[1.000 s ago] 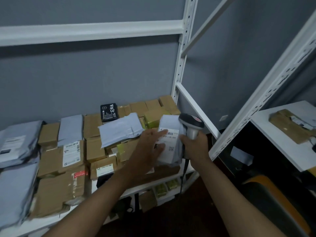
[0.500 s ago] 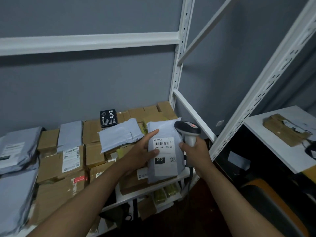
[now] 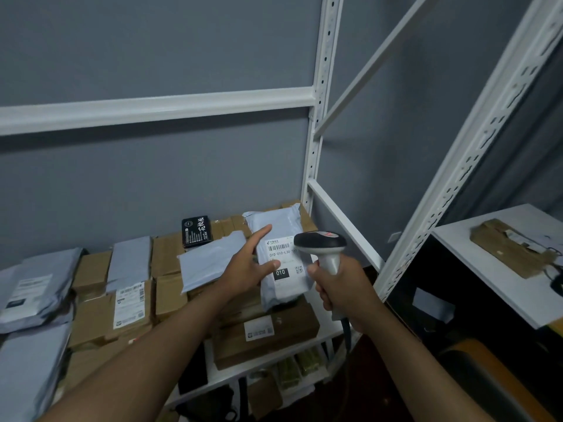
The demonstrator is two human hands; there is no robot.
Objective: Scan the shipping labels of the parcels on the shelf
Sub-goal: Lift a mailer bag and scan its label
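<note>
Position of parcel: a grey poly mailer (image 3: 281, 257) stands propped on the brown cartons at the right end of the shelf (image 3: 274, 359), its long axis running up and away from the person, its white shipping label (image 3: 281, 254) facing the camera.

Left hand (image 3: 248, 269): extended from lower left, index finger laid straight along the mailer's left edge, thumb pressing the label's lower left. It steadies the parcel with a flat, wide grip; whether other fingers reach behind cannot be told.

Right hand (image 3: 341, 283): wrapped round the handle of the barcode scanner (image 3: 321, 243), a firm grip with the wrist roughly upright. The scanner head sits just beside the label's right edge and overlaps it slightly in view.

Governing relation: the barcode lies immediately left of the scanner head, level with it. In my judgement the head must turn leftward to face the bars.

Other labelled parcels (image 3: 129, 304) lie well to the left.
</note>
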